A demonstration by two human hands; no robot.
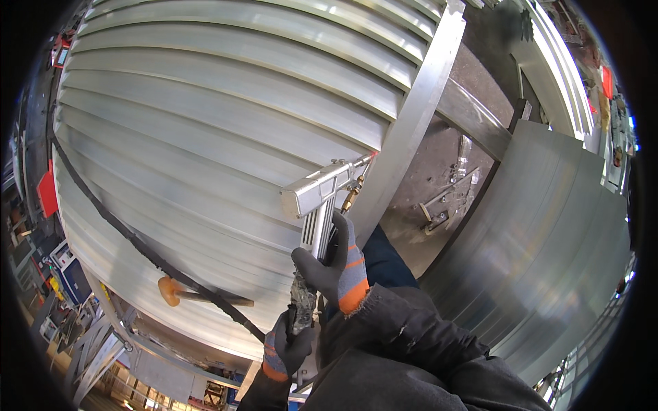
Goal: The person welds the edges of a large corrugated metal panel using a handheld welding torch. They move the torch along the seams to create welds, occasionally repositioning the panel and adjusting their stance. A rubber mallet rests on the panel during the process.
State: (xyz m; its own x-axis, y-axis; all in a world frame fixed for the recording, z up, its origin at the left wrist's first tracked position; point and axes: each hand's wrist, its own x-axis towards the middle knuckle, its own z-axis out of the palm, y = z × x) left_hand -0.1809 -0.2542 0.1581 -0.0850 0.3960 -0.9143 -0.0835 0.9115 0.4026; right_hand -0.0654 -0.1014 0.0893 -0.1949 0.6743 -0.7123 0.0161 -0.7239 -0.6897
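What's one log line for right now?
Right hand: holding silver gun | Left hand: holding its wrapped lower end | Gun tip: beside frame bar | Mallet: lying on slats

the right hand [336, 269] wears a work glove [351, 264], blackish over the thumb, pale grey on the back, with orange stripes and an orange cuff [354, 296]; the left hand [288, 348] is gloved to match. the right sleeve [411, 329] is black with loose pale threads, the trousers [391, 264] dark blue.
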